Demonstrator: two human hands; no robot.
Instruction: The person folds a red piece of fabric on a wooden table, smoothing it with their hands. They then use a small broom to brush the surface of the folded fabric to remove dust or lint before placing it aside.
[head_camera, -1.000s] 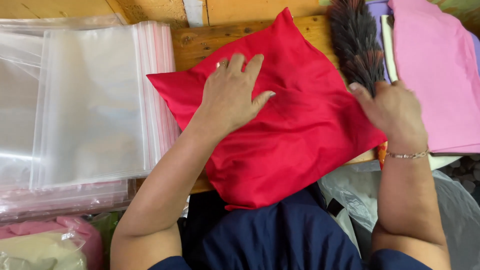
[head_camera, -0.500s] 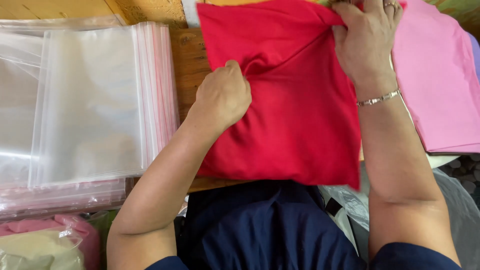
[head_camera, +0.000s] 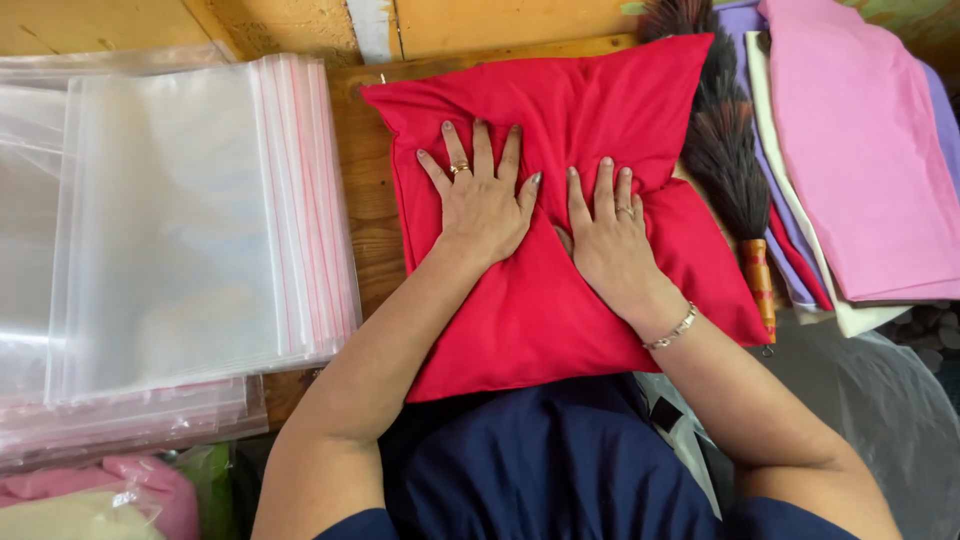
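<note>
A red cloth (head_camera: 560, 110), folded into a rough square, lies on the wooden table (head_camera: 368, 200) in front of me. My left hand (head_camera: 482, 200) lies flat on its middle, fingers spread, a ring on one finger. My right hand (head_camera: 608, 235) presses flat beside it, fingers spread, with a ring and a bracelet at the wrist. The two hands sit side by side, almost touching. Neither hand grips anything.
A stack of clear zip bags (head_camera: 190, 220) with red seal strips lies at the left. A dark feather duster (head_camera: 725, 150) sits just right of the red cloth. Folded pink, lilac and cream cloths (head_camera: 860, 150) are piled at the right. Bagged cloths (head_camera: 90, 500) sit bottom left.
Half a second ago my right hand held the cloth's far edge up and my left was closed on it. Now the cloth lies flat and both hands rest open on it.
</note>
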